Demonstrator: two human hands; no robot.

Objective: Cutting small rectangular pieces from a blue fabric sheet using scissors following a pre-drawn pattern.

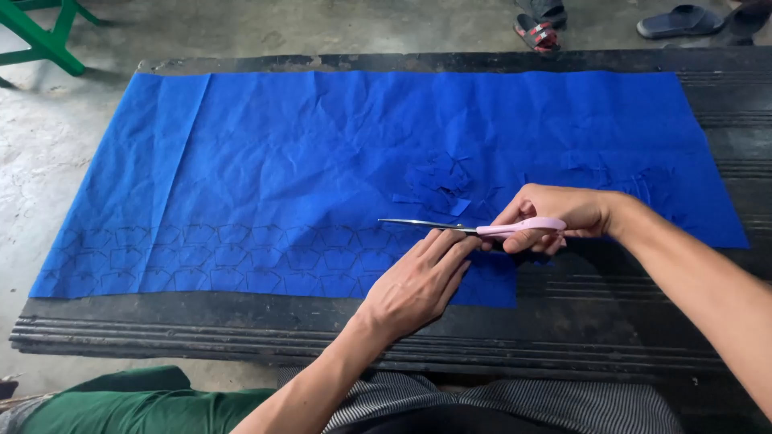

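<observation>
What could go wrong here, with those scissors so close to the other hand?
1. The left hand presses the blue cloth right beside the scissors held in the right hand; its fingertips could get nicked.
2. The cloth is creased, so a cut may stray off the drawn shapes.
3. The cut pieces lie loose near the blades and could be swept off or cut again.

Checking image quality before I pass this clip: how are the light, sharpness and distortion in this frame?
Head view: soft, even daylight with no glare; the blue cloth and its drawn shapes read sharply; right hand with the pink scissors and left hand show little blur; only faint shadows beneath the hands; wide-angle lens bends the dark table edges.
</observation>
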